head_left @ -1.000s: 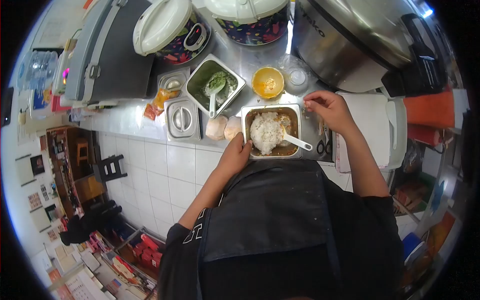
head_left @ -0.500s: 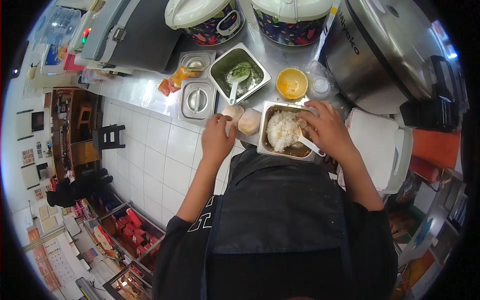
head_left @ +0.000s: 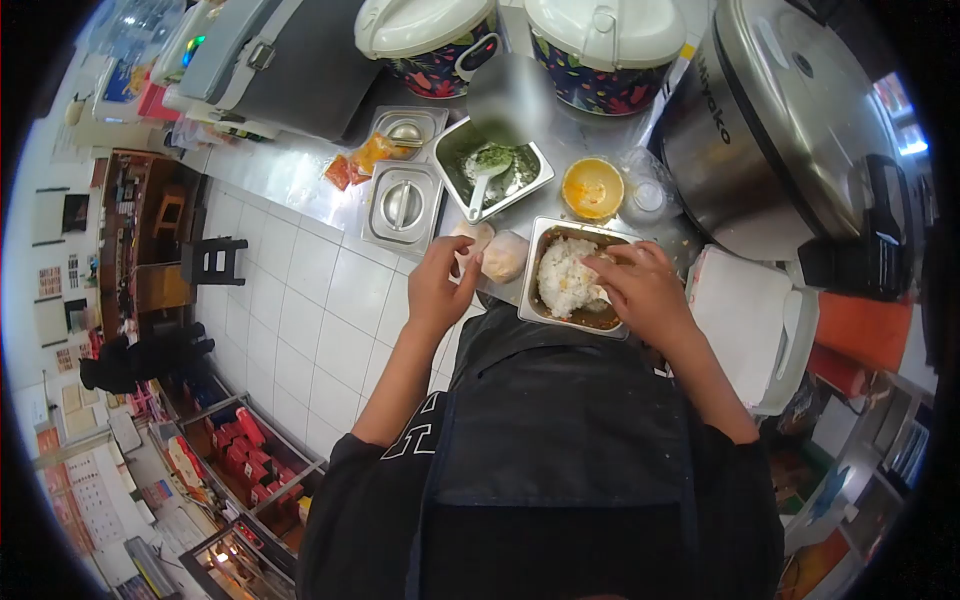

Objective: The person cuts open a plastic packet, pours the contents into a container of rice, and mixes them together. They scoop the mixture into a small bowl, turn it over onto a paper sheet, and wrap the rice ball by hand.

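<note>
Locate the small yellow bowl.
Head view, right of centre: the yellow bowl sits just beyond the rice tray, between the pan of green paste and the silver cooker.

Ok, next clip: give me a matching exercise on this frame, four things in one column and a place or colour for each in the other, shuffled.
Things
1. left hand
2. right hand
3. white spoon
4. round bowl

Place or colour
A. standing in the green mix
B. yellow-orange inside
C. on the rice in the steel tray
D. at the pale wrapped balls beside that tray

Pairs: 1-D, 2-C, 3-A, 4-B
</note>
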The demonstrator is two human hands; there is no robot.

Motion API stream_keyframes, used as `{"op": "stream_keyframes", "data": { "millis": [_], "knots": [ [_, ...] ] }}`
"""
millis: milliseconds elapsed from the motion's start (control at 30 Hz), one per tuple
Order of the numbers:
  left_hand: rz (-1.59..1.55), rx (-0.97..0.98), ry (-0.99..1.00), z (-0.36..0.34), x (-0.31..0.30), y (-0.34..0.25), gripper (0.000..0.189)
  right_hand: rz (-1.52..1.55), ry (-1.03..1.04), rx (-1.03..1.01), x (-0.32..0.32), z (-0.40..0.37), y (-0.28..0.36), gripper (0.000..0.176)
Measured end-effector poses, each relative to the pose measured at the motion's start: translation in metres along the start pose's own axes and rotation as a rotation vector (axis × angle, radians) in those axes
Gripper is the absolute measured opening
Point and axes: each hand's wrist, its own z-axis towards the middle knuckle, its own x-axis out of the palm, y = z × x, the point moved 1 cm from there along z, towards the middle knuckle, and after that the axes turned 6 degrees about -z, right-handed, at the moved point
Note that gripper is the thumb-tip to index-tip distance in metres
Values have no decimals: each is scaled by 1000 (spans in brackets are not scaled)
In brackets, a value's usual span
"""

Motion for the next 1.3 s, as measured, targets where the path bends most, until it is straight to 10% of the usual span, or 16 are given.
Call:
{"op": "stream_keyframes", "data": {
  "millis": [233, 433, 733, 933, 1067, 1300],
  "knots": [
    [111, -48, -215, 47, -42, 47, 24, -172, -35, -69, -7, 10, 12, 41],
    [100, -498, -343, 131, -89, 269, 35, 46, -73, -44, -26, 5, 11, 40],
    [452, -966, -137, 187, -107, 313, 112, 32, -112, 116, -42, -15, 25, 27],
    [70, -684, 27, 206, -123, 355, 68, 23, -172, 226, -39, -1, 42, 24],
    [189, -510, -137, 205, -124, 360, 40, -10, -225, 267, -39, 25, 70, 23],
    [-491, -511, -388, 162, -168, 393, 19, 23, -302, 293, -26, 70, 126, 20]
  ]
}}
